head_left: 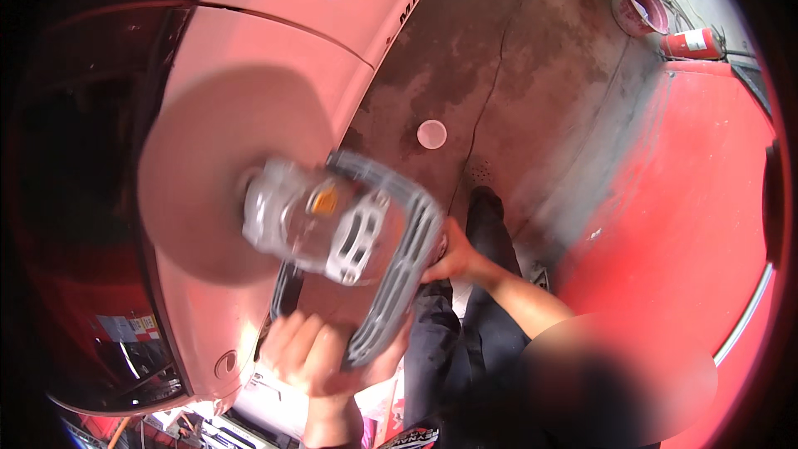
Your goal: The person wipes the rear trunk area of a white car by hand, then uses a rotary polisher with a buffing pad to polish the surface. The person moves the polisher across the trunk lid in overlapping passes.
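A car polisher (320, 220) with a silver head and a dark loop-shaped handle (407, 258) is in both my hands. Its large round pad (224, 166) is smeared by motion and lies over the pale side panel of a car (274, 58); whether it presses flat on the paint, I cannot tell. My left hand (312, 353) is closed round the near, lower end of the handle. On the polisher's right side, my right hand (449, 258) grips the rear of it, its fingers partly hidden behind the handle.
The car's dark window (83, 175) is at the left. On the concrete floor (449, 41) lie a white round lid or dish (431, 134) and a thin cable (497, 75). A bucket (638, 8) and a red cylinder (692, 44) stand far right, beside a large red panel (665, 199).
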The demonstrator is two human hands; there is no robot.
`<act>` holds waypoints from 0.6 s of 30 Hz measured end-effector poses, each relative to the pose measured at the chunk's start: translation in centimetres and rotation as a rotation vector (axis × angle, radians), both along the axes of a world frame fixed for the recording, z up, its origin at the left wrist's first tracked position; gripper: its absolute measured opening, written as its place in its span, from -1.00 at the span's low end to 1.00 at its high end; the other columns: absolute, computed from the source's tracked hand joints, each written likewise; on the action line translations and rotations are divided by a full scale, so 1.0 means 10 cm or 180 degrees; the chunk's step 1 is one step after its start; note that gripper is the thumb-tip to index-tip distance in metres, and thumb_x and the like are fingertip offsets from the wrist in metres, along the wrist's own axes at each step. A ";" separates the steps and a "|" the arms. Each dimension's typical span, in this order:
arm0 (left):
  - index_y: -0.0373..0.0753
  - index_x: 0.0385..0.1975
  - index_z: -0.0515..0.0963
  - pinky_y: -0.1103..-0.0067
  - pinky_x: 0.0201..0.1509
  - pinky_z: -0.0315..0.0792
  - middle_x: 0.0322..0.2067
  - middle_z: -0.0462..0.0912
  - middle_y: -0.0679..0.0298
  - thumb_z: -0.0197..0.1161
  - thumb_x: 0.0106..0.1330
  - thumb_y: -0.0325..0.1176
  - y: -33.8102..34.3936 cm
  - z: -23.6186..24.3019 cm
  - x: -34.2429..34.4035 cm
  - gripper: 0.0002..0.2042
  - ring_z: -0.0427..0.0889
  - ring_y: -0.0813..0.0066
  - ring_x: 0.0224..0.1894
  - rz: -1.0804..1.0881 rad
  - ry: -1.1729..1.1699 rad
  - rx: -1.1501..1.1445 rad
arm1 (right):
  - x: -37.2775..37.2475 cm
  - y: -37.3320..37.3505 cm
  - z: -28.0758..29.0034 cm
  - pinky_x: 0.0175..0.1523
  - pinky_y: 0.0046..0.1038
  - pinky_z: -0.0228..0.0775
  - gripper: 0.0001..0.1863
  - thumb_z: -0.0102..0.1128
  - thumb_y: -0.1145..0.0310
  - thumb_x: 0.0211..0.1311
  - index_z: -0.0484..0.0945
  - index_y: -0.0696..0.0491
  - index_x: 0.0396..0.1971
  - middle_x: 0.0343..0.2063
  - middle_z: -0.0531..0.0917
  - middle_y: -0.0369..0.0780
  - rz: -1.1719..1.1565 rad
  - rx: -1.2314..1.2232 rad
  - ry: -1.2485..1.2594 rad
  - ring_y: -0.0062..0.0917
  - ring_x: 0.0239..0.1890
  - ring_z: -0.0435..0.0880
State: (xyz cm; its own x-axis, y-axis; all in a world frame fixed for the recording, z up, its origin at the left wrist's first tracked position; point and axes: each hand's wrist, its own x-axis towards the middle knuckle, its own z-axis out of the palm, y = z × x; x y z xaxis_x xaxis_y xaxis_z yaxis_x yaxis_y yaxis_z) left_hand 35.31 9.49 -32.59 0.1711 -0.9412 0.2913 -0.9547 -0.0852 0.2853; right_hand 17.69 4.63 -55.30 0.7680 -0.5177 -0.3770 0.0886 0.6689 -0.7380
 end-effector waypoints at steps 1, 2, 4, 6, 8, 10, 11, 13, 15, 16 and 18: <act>-0.16 -0.78 0.33 0.51 -0.60 0.12 -0.78 0.28 0.37 0.49 -0.03 -0.01 0.18 0.00 0.04 -0.52 0.27 0.41 -0.76 0.0060 -0.0018 0.0061 | 0.07 0.10 -0.03 0.03 -0.51 0.54 -0.29 0.71 0.23 -0.20 0.65 0.18 0.04 -0.17 0.79 -0.28 0.0338 -0.0258 0.0264 -0.70 -0.13 0.70; -0.14 -0.78 0.36 0.51 -0.60 0.12 -0.78 0.32 0.37 0.40 0.02 -0.01 0.33 -0.01 0.08 -0.57 0.31 0.42 -0.76 0.0066 -0.0171 -0.0040 | 0.12 0.18 -0.05 0.00 -0.51 0.55 -0.27 0.72 0.15 -0.22 0.66 0.15 0.03 -0.21 0.81 -0.27 0.0828 -0.0478 0.0764 -0.69 -0.17 0.73; -0.13 -0.78 0.36 0.51 -0.60 0.13 -0.79 0.34 0.37 0.26 0.12 -0.01 0.58 -0.05 0.18 -0.59 0.33 0.42 -0.77 -0.0039 -0.0152 -0.0337 | 0.26 0.38 -0.07 -0.01 -0.47 0.56 -0.25 0.71 0.04 -0.28 0.69 0.08 0.00 -0.24 0.82 -0.24 0.0532 -0.1034 0.0578 -0.60 -0.19 0.78; -0.13 -0.78 0.36 0.51 -0.61 0.12 -0.80 0.32 0.37 0.24 0.14 0.00 0.68 -0.17 0.30 -0.58 0.32 0.42 -0.77 0.0056 -0.0139 -0.0255 | 0.38 0.45 -0.13 -0.02 -0.44 0.58 -0.25 0.70 -0.02 -0.31 0.70 0.01 -0.02 -0.25 0.82 -0.22 0.0551 -0.1317 0.0657 -0.51 -0.20 0.81; -0.13 -0.78 0.35 0.51 -0.61 0.11 -0.80 0.31 0.37 0.23 0.16 0.02 0.73 -0.19 0.34 -0.57 0.31 0.42 -0.78 0.0032 -0.0182 -0.0287 | 0.43 0.52 -0.14 -0.01 -0.40 0.58 -0.28 0.68 -0.02 -0.31 0.71 -0.05 -0.03 -0.24 0.82 -0.21 0.0659 -0.1374 0.0698 -0.40 -0.18 0.82; -0.13 -0.78 0.35 0.51 -0.62 0.10 -0.81 0.30 0.37 0.21 0.17 0.03 0.69 -0.21 0.34 -0.56 0.30 0.42 -0.79 0.0005 -0.0201 -0.0298 | 0.42 0.50 -0.17 -0.01 -0.41 0.58 -0.27 0.69 0.00 -0.30 0.70 -0.02 -0.01 -0.25 0.82 -0.22 0.0654 -0.1161 0.0677 -0.47 -0.20 0.81; -0.13 -0.78 0.34 0.51 -0.62 0.10 -0.81 0.30 0.37 0.20 0.18 0.04 0.64 -0.21 0.33 -0.56 0.30 0.42 -0.79 -0.0043 -0.0197 -0.0409 | 0.38 0.47 -0.18 -0.01 -0.41 0.57 -0.26 0.69 0.01 -0.30 0.69 0.00 0.00 -0.26 0.82 -0.23 0.0704 -0.1069 0.0707 -0.50 -0.21 0.81; -0.12 -0.79 0.34 0.51 -0.62 0.09 -0.81 0.29 0.37 0.18 0.20 0.02 0.50 -0.22 0.28 -0.57 0.29 0.42 -0.79 -0.0016 -0.0301 -0.0229 | 0.30 0.35 -0.22 0.00 -0.43 0.57 -0.24 0.70 0.03 -0.29 0.67 0.04 0.01 -0.25 0.82 -0.24 0.0438 -0.0952 0.0574 -0.56 -0.23 0.78; -0.11 -0.79 0.34 0.51 -0.63 0.07 -0.81 0.28 0.38 0.17 0.19 -0.07 0.30 -0.26 0.23 -0.62 0.27 0.42 -0.79 -0.0047 -0.0197 -0.0155 | 0.22 0.17 -0.28 0.02 -0.48 0.55 -0.24 0.71 0.06 -0.25 0.66 0.14 0.01 -0.21 0.81 -0.25 0.0471 -0.0684 0.0549 -0.67 -0.22 0.71; -0.16 -0.76 0.33 0.50 -0.61 0.12 -0.78 0.30 0.35 0.36 0.10 -0.07 0.20 -0.27 0.19 -0.59 0.27 0.39 -0.77 -0.0019 -0.0023 -0.0068 | 0.19 0.09 -0.31 0.03 -0.48 0.54 -0.24 0.71 0.08 -0.25 0.66 0.15 0.01 -0.20 0.81 -0.25 0.0336 -0.0671 0.0423 -0.67 -0.21 0.71; -0.20 -0.73 0.33 0.50 -0.59 0.17 -0.76 0.32 0.33 0.57 -0.02 -0.10 -0.02 -0.27 0.12 -0.51 0.27 0.37 -0.76 -0.0078 0.0028 -0.0104 | 0.14 -0.09 -0.38 0.04 -0.49 0.54 -0.26 0.72 0.12 -0.24 0.66 0.16 0.00 -0.18 0.80 -0.26 0.0197 -0.0639 0.0295 -0.69 -0.19 0.70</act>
